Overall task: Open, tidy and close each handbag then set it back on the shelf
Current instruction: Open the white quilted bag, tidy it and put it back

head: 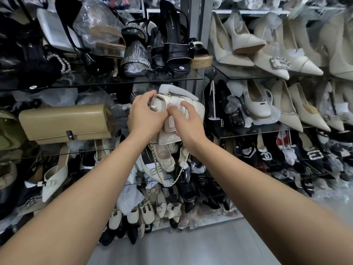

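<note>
A small cream handbag (pixel 196 109) with front pockets and a foam-wrapped top handle (pixel 183 92) is held up in front of the middle shelf. My left hand (pixel 145 115) grips its left side, fingers curled over the top corner. My right hand (pixel 186 119) holds its front, thumb and fingers curled round a pocket flap. A gold chain strap (pixel 168 180) hangs down from the bag. A tan clutch handbag (pixel 66 123) with a metal clasp lies on the glass shelf to the left.
Glass shelves (pixel 133 80) are packed with shoes: black sandals and heels above, cream pointed heels (pixel 267 60) at the right, flats piled low at the centre. An olive bag (pixel 7 131) sits at the far left. Grey floor (pixel 191 245) lies below.
</note>
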